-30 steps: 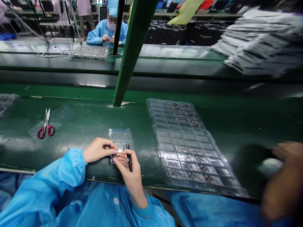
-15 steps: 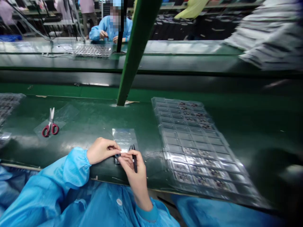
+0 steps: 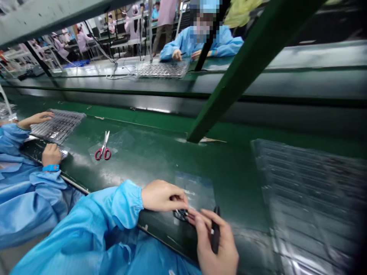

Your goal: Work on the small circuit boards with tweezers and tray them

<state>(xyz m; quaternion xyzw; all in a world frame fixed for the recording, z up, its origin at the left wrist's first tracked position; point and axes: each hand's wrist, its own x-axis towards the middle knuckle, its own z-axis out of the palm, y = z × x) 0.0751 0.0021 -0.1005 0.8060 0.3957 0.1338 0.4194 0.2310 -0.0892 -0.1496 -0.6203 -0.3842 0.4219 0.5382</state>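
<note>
Black tweezers [image 3: 215, 235], red-handled scissors [image 3: 104, 146]

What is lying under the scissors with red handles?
Clear plastic shows around and under the scissors, on the green table. The spots directly covered by the scissors cannot be seen.

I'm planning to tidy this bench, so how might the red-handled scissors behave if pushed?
The scissors probably won't roll, since they lie flat. Their metal blades look stiff, so they should move without bending. The clear plastic beneath them looks thin, so it may slide or crumple along.
</note>
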